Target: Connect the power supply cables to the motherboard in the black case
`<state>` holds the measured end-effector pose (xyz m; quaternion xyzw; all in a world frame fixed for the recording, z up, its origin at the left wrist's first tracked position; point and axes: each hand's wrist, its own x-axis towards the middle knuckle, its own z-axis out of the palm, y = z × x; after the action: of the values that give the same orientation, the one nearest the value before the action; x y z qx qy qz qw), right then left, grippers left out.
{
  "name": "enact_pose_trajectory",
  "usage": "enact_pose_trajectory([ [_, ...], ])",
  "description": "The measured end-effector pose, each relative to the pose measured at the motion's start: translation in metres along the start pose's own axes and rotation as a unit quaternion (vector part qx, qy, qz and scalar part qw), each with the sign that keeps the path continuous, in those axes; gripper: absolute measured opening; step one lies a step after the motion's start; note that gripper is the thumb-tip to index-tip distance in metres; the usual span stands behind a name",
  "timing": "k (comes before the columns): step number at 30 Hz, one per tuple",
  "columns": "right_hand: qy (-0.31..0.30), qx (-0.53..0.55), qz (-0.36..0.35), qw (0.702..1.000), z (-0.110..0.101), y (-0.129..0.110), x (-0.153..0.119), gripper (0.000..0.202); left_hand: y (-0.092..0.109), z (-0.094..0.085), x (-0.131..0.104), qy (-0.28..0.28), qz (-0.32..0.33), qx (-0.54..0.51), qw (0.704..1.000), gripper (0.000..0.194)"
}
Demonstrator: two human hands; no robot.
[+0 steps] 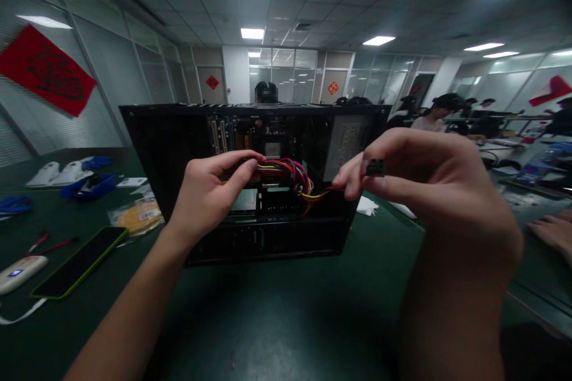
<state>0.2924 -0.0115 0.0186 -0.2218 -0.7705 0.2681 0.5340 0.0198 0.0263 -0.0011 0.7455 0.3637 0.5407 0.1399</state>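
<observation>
An open black computer case (277, 241) stands on the green table, its motherboard (250, 131) and grey power supply (351, 140) showing inside. In front of it runs a bundle of coloured cables (300, 175), red, yellow, purple and black. My left hand (218, 184) pinches the bundle's left part between thumb and fingers. A small black connector (375, 167) is held between the thumb and fingers of my right hand (420, 172), at the right of the case, with wires leading back to the bundle.
On the left lie a phone (80, 262), a white device (21, 274), a blue tray (88, 186) and a bag of yellow material (136, 214). A person's hand (554, 232) rests at the far right. Other people sit further back.
</observation>
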Motion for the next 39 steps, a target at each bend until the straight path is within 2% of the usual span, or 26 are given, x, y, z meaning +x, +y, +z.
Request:
enact_pose_trajectory([
  [5,0.001,-0.012,0.006,1.000,-0.001,0.000,0.004,0.008,0.013,-0.001,0.001,-0.001,0.027,-0.015,1.000,0.031],
  [9,-0.049,0.024,0.008,0.998,0.013,-0.004,0.007,0.009,0.028,0.009,0.008,-0.027,0.076,-0.047,0.996,0.035],
  [11,-0.067,0.018,0.009,0.998,0.020,-0.005,0.007,0.015,0.031,0.015,0.011,-0.049,0.106,-0.066,0.991,0.038],
  [13,-0.057,0.001,-0.001,0.998,0.023,-0.006,0.005,0.017,0.030,0.018,0.014,-0.085,0.148,-0.070,0.983,0.033],
  [17,-0.026,-0.059,-0.030,0.997,0.017,-0.004,0.003,0.019,0.021,0.013,0.017,-0.152,0.238,-0.054,0.958,0.019],
  [20,-0.038,-0.103,-0.056,0.992,0.014,-0.001,0.005,0.027,0.015,0.008,0.017,-0.136,0.253,-0.036,0.957,0.017],
  [25,-0.022,-0.109,-0.102,0.989,0.018,0.009,0.014,0.015,0.016,0.013,0.014,-0.113,0.283,-0.028,0.952,0.013],
  [29,-0.029,-0.065,-0.087,0.994,0.018,0.017,0.019,0.017,0.019,0.019,0.011,-0.096,0.274,-0.045,0.956,0.012],
  [35,0.020,-0.054,-0.103,0.993,0.019,0.023,0.021,0.017,0.022,0.020,0.006,-0.047,0.162,-0.045,0.985,0.016],
  [39,0.023,-0.070,-0.115,0.991,0.021,0.028,0.024,0.018,0.022,0.022,0.004,-0.026,0.131,-0.027,0.991,0.021],
])
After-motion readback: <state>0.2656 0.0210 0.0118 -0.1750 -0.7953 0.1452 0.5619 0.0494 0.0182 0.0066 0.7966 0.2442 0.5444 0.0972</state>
